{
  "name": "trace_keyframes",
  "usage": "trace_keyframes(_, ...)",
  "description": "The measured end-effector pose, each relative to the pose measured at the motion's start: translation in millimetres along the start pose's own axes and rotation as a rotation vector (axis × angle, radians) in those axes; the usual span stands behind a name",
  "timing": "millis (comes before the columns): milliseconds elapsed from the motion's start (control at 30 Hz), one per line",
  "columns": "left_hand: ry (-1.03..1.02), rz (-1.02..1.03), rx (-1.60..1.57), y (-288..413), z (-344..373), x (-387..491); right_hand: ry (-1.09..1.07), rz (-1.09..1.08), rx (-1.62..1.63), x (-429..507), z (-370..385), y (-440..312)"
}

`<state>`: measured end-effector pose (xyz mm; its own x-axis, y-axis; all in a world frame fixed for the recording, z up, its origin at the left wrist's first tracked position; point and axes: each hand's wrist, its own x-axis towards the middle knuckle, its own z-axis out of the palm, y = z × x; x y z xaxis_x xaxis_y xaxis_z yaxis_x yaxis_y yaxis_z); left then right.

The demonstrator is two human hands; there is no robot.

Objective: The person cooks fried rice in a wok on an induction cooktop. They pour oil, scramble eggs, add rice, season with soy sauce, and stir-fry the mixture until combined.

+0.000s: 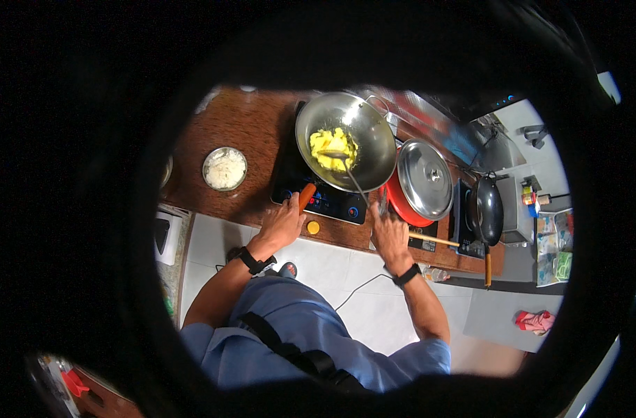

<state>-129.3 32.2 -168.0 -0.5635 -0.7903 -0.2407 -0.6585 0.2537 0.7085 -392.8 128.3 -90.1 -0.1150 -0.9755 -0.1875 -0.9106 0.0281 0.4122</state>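
Observation:
A steel wok stands on a black induction cooktop. My left hand grips its orange-brown handle. My right hand is closed around a metal cooking ladle or spatula, whose head rests in the yellow scrambled egg at the wok's bottom. The egg lies in soft lumps in a little shiny liquid. Left of the cooktop, a bowl of white rice sits on the brown counter.
Close right of the wok is a red pot with a steel lid. Farther right a black wok leans over another cooktop. A wooden stick lies below the pot. A yellow cap sits near the counter's front edge.

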Motion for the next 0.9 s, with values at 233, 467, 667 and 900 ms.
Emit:
trace_keyframes(233,0.024,0.019,-0.019,0.8,2.0,0.2,0.096,0.025,0.085,20.5,-1.8,-12.8)
trace_keyframes(467,0.054,0.044,-0.059,-5.2,8.9,4.5,0.120,-0.025,0.069,32.3,-17.9,-15.6)
trace_keyframes(667,0.266,-0.176,-0.578,-55.7,4.2,4.5,0.078,0.038,0.163,30.7,-25.2,-5.8)
trace_keyframes(900,0.874,-0.550,-1.447,-162.5,-15.7,5.4,0.118,0.176,0.226,11.9,-33.9,17.1)
